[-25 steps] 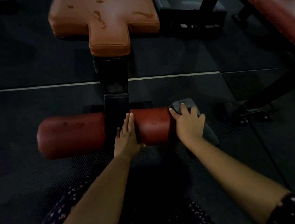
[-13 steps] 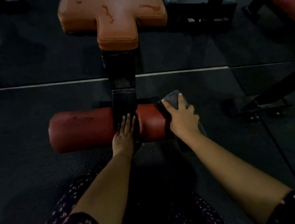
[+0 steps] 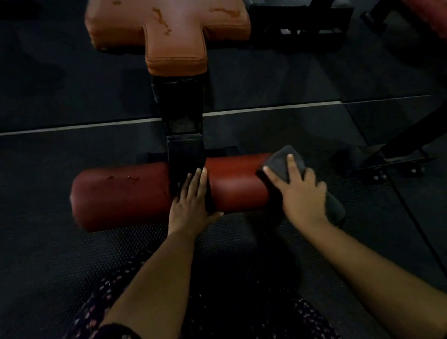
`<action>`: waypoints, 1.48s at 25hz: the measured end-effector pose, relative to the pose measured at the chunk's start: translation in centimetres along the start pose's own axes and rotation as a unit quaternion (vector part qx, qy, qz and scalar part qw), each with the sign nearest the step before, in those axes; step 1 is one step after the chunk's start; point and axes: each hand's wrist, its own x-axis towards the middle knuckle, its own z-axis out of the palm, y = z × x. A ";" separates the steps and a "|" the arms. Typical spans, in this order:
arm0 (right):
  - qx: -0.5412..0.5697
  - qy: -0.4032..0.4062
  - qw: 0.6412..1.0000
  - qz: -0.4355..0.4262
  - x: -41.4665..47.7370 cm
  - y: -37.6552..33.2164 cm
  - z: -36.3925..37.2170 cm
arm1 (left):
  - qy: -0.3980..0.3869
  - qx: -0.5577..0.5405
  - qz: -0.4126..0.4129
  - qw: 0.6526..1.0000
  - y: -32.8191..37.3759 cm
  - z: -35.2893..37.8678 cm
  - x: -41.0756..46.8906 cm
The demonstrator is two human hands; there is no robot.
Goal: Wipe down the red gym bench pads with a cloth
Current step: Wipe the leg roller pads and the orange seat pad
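nearest you, your two forearms reach forward over the dark textured rubber floor [image 3: 63,264]. your left hand [image 3: 191,202] lies flat where the dark red cylindrical roller pad [image 3: 122,197] meets the black upright frame post [image 3: 186,156]. its grip is slack, with fingers straight and the thumb spread along the pad's near side, holding nothing. your right hand [image 3: 301,189] presses the dark grey folded cloth [image 3: 279,161] onto the roller's right end. its fingers are spread over the cloth rather than curled round it, and the cloth's tail hangs down past the wrist.

the relation that matters: the roller's long axis runs straight across you, left to right, and the cloth sits at its far right end. all the rest of that pad lies to the left of the cloth hand, with the post and your left hand in between. the scuffed left half looks like the longer reach.

farther off, in line with the post, sits the orange-red t-shaped seat pad [image 3: 171,19], its top blotched and worn. it is well apart from both hands and probably needs you to lean forward.
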 end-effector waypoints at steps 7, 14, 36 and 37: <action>0.122 -0.027 0.989 0.082 -1.3 -6.6 -1.1 | 0.030 0.147 -0.029 0.988 0.5 -1.6 -0.4; 0.061 0.067 0.986 -0.141 -0.8 -10.0 -1.9 | -0.027 0.115 -0.157 0.980 -0.5 -3.6 -1.6; 0.002 0.192 0.964 -0.186 -2.7 -8.7 2.3 | 0.048 0.053 -0.202 0.977 -3.3 -3.6 -1.6; -0.014 0.197 0.961 -0.195 -2.8 -7.4 2.9 | 0.042 0.052 -0.198 0.978 -3.4 -3.6 -1.6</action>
